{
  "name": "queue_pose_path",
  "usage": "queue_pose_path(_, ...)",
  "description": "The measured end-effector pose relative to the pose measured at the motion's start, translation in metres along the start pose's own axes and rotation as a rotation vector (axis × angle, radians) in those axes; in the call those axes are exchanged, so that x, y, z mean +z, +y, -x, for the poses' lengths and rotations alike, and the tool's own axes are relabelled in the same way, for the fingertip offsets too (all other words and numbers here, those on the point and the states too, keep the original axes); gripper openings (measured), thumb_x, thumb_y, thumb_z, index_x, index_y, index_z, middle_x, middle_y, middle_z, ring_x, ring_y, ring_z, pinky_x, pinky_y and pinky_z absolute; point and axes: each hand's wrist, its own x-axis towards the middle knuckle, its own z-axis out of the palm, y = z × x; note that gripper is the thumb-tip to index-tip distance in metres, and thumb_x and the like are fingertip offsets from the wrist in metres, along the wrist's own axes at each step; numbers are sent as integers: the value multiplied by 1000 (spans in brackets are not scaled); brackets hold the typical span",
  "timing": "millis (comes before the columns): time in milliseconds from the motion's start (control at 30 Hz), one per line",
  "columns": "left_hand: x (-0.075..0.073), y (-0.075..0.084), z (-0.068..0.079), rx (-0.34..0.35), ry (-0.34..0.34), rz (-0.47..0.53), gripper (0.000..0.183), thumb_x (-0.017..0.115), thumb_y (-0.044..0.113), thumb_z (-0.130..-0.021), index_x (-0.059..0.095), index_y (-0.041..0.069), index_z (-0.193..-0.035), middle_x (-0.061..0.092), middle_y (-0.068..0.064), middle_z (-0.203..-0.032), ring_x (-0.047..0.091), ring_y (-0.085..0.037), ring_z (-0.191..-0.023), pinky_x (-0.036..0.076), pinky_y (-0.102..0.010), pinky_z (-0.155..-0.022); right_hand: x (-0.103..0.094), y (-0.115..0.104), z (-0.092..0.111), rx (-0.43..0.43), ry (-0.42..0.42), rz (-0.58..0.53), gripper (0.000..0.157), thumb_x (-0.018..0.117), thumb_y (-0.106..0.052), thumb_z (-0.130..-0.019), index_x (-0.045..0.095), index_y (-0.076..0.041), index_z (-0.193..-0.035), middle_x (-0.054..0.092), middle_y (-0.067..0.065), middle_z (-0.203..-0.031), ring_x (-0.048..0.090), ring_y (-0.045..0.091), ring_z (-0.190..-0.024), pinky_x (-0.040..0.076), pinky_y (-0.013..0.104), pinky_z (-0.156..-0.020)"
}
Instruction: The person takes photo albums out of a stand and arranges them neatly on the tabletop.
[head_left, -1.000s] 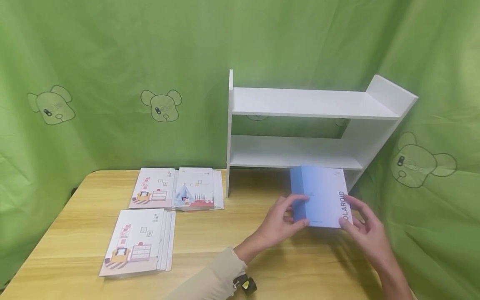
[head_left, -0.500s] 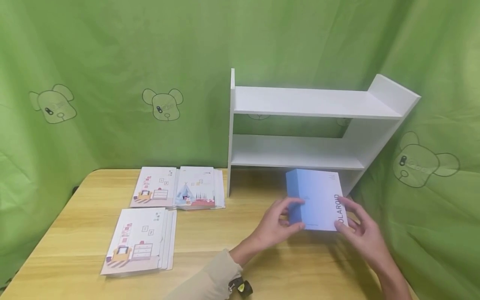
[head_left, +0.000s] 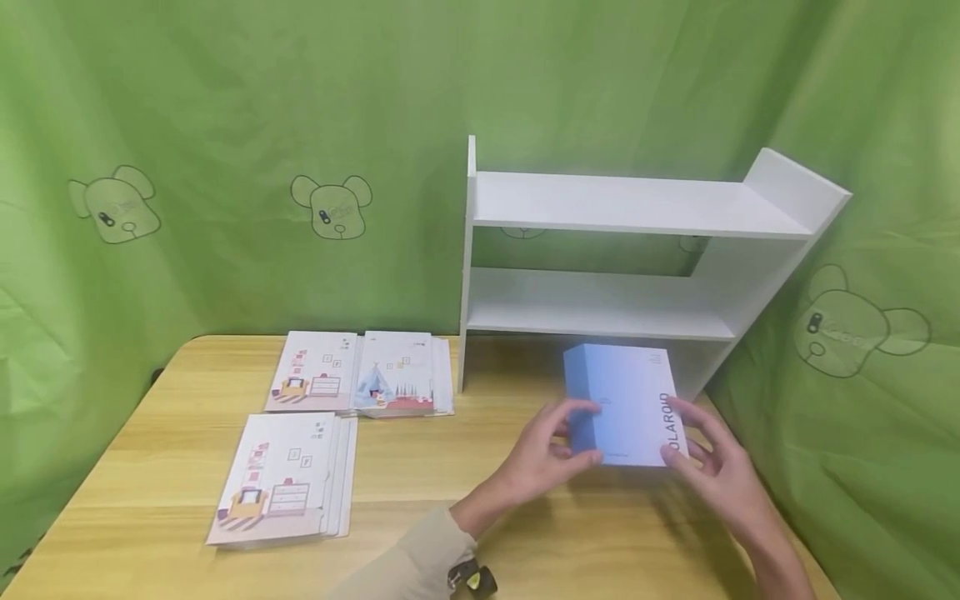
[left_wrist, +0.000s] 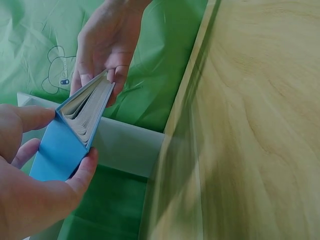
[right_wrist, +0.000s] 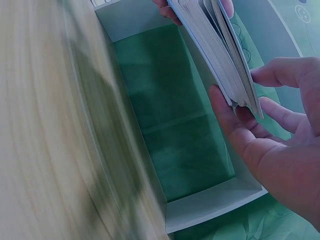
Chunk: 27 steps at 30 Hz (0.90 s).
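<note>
Both hands hold a thick photo album (head_left: 633, 400), blue shading to white, with part of the word POLAROID on its cover. The left hand (head_left: 547, 450) pinches its blue spine side between thumb and fingers. At the opposite, white edge, the right hand (head_left: 720, 475) grips with its thumb on the front cover. In the left wrist view the album's blue spine (left_wrist: 60, 150) faces the left hand, and its pages fan slightly between the covers. The right wrist view shows the page block (right_wrist: 215, 55) edge-on, with fingers on both covers. In the head view, the album overlaps the lower opening of the shelf.
A white two-tier shelf (head_left: 600, 327) stands at the back right of the wooden table (head_left: 420, 483). To its left lie several pale illustrated booklets in stacks: one with an armchair (head_left: 311, 371), one with a tent (head_left: 397, 375), another nearer stack (head_left: 273, 479). Green curtains (head_left: 225, 275) surround the table.
Both hands have brought the album a little to the left and nearer the person, keeping their hold. The head view has shifted slightly; shelf and booklets stay put.
</note>
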Motion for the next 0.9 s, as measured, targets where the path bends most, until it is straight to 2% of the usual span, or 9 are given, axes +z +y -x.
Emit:
queue_pose_path(100,-1,-1,2,-4,1,10,55,79,17,-91,57,24,-141,53,-4,-137,58,-18,-109,59,-25,-88,3,1,1,-8,-4,-11,66,65,-1,-98,37,-9,-158,34,14,-160,52,-3,-121,56,23,-92)
queue_pose_path(333,-3,-2,7,-1,3,7,55,79,17,-91,57,24,-141,54,-4,-134,59,-17,-107,58,-22,-86,10,3,2,-39,9,-129,64,63,8,-96,37,2,-154,39,12,-153,62,3,-116,58,26,-89)
queue_pose_path(667,-9,-3,12,-1,10,19,55,79,17,-91,57,24,-141,54,-6,-134,59,-20,-108,58,-22,-86,17,0,2,-30,-14,-154,65,63,6,-97,37,-1,-155,38,11,-153,61,2,-117,57,27,-90)
queue_pose_path(900,-14,-3,17,-16,20,31,55,79,17,-91,57,24,-141,54,-7,-132,60,-20,-108,58,-23,-87,23,-2,-1,-16,-23,-118,65,65,3,-97,37,-3,-156,34,21,-156,60,0,-118,58,28,-90)
